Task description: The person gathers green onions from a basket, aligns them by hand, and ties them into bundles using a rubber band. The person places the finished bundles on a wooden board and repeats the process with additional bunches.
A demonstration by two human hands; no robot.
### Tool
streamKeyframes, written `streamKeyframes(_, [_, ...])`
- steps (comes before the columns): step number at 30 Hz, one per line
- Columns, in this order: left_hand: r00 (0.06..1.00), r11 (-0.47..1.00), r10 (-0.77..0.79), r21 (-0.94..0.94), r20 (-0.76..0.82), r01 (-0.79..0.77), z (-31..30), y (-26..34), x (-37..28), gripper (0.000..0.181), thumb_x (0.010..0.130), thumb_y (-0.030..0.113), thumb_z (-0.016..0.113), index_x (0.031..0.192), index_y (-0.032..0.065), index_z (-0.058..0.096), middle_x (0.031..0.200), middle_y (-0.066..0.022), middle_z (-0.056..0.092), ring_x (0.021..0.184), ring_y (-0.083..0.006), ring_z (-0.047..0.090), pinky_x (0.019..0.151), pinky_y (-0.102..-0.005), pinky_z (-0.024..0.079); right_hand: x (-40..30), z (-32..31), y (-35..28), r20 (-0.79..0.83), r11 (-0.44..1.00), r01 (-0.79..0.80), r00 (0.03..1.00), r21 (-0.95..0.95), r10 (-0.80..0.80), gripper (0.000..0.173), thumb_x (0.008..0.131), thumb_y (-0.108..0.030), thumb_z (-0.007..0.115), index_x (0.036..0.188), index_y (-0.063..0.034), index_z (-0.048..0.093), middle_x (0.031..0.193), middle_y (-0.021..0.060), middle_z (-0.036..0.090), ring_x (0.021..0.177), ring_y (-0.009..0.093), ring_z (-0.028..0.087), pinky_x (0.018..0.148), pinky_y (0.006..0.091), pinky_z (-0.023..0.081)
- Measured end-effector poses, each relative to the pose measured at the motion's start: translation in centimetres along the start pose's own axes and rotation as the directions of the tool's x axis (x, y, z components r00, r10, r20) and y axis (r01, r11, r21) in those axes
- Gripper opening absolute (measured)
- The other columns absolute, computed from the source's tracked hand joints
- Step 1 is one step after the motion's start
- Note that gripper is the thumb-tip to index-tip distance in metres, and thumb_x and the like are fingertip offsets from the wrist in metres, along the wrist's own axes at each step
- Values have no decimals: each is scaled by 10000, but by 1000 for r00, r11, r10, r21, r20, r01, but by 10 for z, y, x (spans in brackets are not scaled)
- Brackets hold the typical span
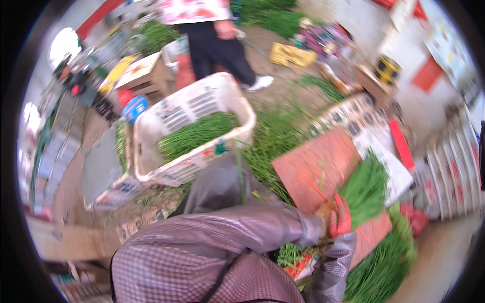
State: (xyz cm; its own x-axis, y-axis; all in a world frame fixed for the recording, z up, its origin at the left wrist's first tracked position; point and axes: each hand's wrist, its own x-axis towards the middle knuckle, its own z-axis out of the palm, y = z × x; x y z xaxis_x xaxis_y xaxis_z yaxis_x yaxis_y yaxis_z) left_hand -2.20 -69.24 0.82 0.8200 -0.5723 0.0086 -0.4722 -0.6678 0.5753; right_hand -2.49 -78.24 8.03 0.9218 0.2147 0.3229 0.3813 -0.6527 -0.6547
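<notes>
A bunch of long green leaves, like garlic chives [365, 189], lies across a reddish board [316, 163], its lower end at my hands. My right hand [341, 215], in a red-orange glove, is closed around that end. Close against it on the left is my left hand [326, 216], brownish and blurred; whether it grips the bunch is unclear. A larger heap of the same greens [382, 261] lies beside the board at the lower right. Loose greens [280, 140] are spread beyond the board's left edge. More bundled greens [201, 132] lie inside a white plastic crate [193, 170].
A person [216, 45] in dark trousers stands beyond the crate. A white sheet [382, 163] lies at the board's right. A yellow cloth or bag [291, 55] is on the floor farther off. A grey-lidded container [100, 166] stands left of the crate.
</notes>
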Motion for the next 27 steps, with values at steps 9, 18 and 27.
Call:
streamKeyframes(9, [797, 890, 286, -456, 531, -15, -254, -74, -49, 729, 892, 528, 572, 1417, 46, 418, 1420, -191, 463, 1305, -313, 446, 1083, -409, 365, -32, 47, 103, 170, 983, -80, 979, -165, 108, 458, 1011, -340, 403, 1326, -42, 549, 1329, 149, 566, 1313, 419, 411, 1130, 515, 219])
streamKeyframes(18, [834, 861, -492, -281, -251, 423, -441, -428, -263, 574, 916, 311, 629, 1363, -14, 475, 1281, -191, 592, 1177, -250, 567, 1008, -353, 455, -8, 43, 77, 324, 979, -117, 931, -170, 167, 438, 951, -238, 514, 1339, -34, 526, 1337, 164, 551, 1316, 385, 404, 1127, 468, 247])
streamKeyframes(27, [209, 203, -976, 92, -62, 975, -413, -645, -467, 851, 748, 348, 731, 1457, 63, 356, 1370, -205, 513, 1289, -310, 483, 1096, -365, 362, 178, 215, -74, 570, 997, 65, 821, -48, -26, 588, 793, -134, 685, 1341, -15, 508, 1314, 192, 552, 1233, 395, 474, 1076, 450, 345])
